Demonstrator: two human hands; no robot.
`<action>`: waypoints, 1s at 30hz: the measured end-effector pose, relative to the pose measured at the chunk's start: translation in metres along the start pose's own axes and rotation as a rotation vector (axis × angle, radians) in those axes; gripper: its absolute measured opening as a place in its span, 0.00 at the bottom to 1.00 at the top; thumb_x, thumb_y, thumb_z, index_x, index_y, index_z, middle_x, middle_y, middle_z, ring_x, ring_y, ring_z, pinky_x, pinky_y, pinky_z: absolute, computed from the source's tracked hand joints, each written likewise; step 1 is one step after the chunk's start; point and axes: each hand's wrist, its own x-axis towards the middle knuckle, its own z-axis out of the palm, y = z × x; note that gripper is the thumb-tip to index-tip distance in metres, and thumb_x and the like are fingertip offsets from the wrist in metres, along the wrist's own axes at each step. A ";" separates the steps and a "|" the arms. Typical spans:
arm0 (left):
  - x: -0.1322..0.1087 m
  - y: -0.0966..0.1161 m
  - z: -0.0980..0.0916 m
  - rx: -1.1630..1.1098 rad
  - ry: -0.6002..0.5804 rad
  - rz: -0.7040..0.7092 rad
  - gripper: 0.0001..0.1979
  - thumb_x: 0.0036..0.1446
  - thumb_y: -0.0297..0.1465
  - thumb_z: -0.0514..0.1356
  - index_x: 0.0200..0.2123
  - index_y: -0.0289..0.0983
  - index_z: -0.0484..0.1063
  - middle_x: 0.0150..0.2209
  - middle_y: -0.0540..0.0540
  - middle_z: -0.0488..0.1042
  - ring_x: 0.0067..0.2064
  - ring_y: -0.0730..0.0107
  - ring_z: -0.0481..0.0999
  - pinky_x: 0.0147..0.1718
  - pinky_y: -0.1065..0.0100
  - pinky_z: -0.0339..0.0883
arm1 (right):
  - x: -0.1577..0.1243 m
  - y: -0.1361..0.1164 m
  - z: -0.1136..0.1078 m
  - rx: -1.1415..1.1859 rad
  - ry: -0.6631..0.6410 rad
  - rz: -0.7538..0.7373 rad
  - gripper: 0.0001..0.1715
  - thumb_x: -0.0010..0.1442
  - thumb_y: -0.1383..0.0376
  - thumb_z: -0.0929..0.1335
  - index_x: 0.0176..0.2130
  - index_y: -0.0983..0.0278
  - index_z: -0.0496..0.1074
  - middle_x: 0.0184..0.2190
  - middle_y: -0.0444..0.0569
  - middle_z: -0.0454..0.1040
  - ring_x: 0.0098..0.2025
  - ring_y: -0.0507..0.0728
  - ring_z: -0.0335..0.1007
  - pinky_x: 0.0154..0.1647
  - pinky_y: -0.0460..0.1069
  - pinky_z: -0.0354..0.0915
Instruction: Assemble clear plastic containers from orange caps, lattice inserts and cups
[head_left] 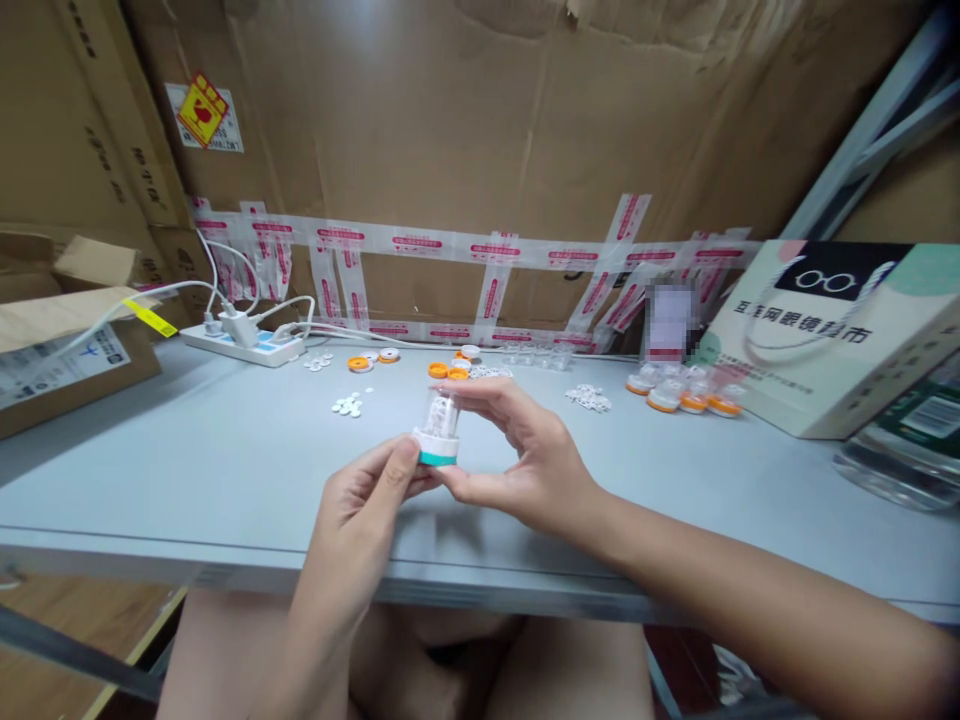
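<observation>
A small barrel-shaped contact lens case [441, 418], with a clear cup, white parts inside and a white and teal base, is held upright above the front part of the table. My left hand [371, 490] pinches its base, thumb against the near left side. My right hand [529, 445] spans its height, fingers over the top and thumb under the base. Beyond the hands lie orange caps [437, 370] and small white pieces [346, 404]. A pile of white lens-holder parts [589, 397] is farther right.
Several orange-based clear cases [679, 395] stand at the right by a paper bag [810, 340] and a large bottle [911, 440]. Clear cups [551, 355] line the back. A power strip [244, 343] with cables and an opened carton [75, 360] sit left.
</observation>
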 end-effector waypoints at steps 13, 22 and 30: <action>-0.002 0.002 0.004 0.008 0.074 0.025 0.11 0.48 0.36 0.65 0.33 0.35 0.77 0.32 0.47 0.79 0.37 0.66 0.77 0.37 0.72 0.73 | 0.008 -0.003 -0.004 0.445 -0.104 0.235 0.09 0.59 0.66 0.65 0.42 0.60 0.68 0.39 0.47 0.73 0.44 0.52 0.70 0.48 0.52 0.67; -0.004 0.006 0.013 0.106 0.126 0.049 0.13 0.47 0.35 0.65 0.35 0.34 0.76 0.35 0.44 0.79 0.39 0.61 0.78 0.39 0.68 0.73 | 0.009 -0.004 0.001 0.615 -0.059 0.410 0.12 0.51 0.59 0.71 0.32 0.60 0.65 0.37 0.46 0.73 0.42 0.53 0.70 0.43 0.52 0.67; -0.006 0.005 0.014 0.309 0.184 0.104 0.11 0.48 0.34 0.65 0.35 0.35 0.76 0.34 0.46 0.79 0.37 0.65 0.78 0.36 0.72 0.72 | 0.005 0.001 0.010 0.612 0.070 0.447 0.15 0.49 0.58 0.72 0.31 0.60 0.64 0.34 0.43 0.72 0.38 0.51 0.70 0.42 0.50 0.65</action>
